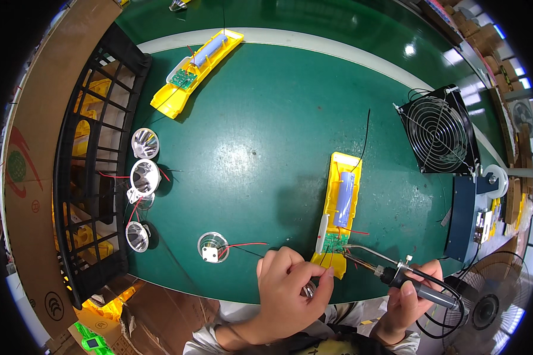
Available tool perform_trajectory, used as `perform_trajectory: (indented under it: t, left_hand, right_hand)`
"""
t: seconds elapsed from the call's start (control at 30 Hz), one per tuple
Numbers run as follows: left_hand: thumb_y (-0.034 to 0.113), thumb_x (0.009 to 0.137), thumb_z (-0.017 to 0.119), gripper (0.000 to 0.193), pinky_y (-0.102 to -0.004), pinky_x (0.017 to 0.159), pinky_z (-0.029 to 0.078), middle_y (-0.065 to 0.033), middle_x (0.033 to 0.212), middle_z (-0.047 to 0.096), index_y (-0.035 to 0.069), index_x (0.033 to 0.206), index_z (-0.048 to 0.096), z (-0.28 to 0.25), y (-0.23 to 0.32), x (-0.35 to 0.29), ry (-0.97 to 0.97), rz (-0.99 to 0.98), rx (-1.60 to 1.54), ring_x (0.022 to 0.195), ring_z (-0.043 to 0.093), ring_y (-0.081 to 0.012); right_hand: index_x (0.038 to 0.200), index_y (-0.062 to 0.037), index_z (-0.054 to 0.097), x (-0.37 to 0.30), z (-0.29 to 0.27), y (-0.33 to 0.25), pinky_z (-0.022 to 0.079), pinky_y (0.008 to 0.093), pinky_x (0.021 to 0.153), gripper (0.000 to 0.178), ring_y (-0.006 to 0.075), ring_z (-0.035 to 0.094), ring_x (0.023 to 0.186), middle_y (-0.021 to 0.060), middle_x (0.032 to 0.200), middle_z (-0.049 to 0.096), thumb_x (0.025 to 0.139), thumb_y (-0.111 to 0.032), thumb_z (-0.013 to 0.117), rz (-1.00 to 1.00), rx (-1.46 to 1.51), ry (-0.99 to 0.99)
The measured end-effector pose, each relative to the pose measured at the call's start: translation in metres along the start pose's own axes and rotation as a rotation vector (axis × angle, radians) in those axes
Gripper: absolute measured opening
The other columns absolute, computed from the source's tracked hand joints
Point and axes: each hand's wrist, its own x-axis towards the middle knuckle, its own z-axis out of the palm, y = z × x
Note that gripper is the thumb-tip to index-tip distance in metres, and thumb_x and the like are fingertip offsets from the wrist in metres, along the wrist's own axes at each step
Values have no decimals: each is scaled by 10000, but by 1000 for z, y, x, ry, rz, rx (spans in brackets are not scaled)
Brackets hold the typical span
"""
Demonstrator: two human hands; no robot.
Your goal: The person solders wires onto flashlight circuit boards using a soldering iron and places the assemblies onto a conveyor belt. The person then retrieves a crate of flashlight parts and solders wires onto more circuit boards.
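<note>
In front of me a yellow flashlight housing half (350, 204) lies lengthwise, with a blue cylindrical battery (344, 200) and a green circuit board (335, 241) in it. My left hand (293, 287) is closed at the housing's near end, thumb and forefinger pinching a thin dark wire by the board. A shiny rounded metal part (308, 289) shows between its thumb and palm, mostly hidden; whether the hand grips it I cannot tell. My right hand (411, 302) grips a black-handled soldering iron (423, 290) with a feed tube alongside. Its tip reaches the board.
A second yellow housing half (175, 102) with battery and board lies at the far left. Several silver reflectors (144, 176) stand by a black crate (103, 154); another reflector (212, 248) lies face down. A black fan (437, 133) and a solder reel (497, 181) stand at the right.
</note>
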Motion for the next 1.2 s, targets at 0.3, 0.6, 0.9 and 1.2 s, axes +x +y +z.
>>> perform_trajectory:
  t: [0.3,0.6,0.9,1.2]
  left_hand:
    - [58,616,699,125,-300,569,279,-19,637,386,86,632,579,1,0,0,5,-1,9,605,370,-174]
    - [57,615,700,128,-303,573,285,-25,643,388,85,632,576,1,1,0,5,-12,23,614,374,-178]
    - [32,612,688,131,-294,559,300,-28,654,390,75,628,565,4,1,-1,6,-4,48,623,381,-180]
    - [48,663,684,105,-283,526,308,-41,680,434,62,751,627,8,1,-5,8,74,164,595,400,-171]
  right_hand:
    - [762,-19,416,0,1,-1,221,147,413,327,23,333,412,-1,537,405,727,-294,588,-5,-26,2]
    - [747,-16,376,2,-10,-4,262,150,433,326,43,351,475,13,578,389,749,-298,540,5,-6,20]
    - [741,-17,382,-1,-15,5,250,153,399,322,33,329,430,13,577,395,748,-297,541,9,-6,73]
    - [760,-30,369,-1,-22,13,237,147,387,295,29,323,419,3,552,397,741,-260,554,17,96,78]
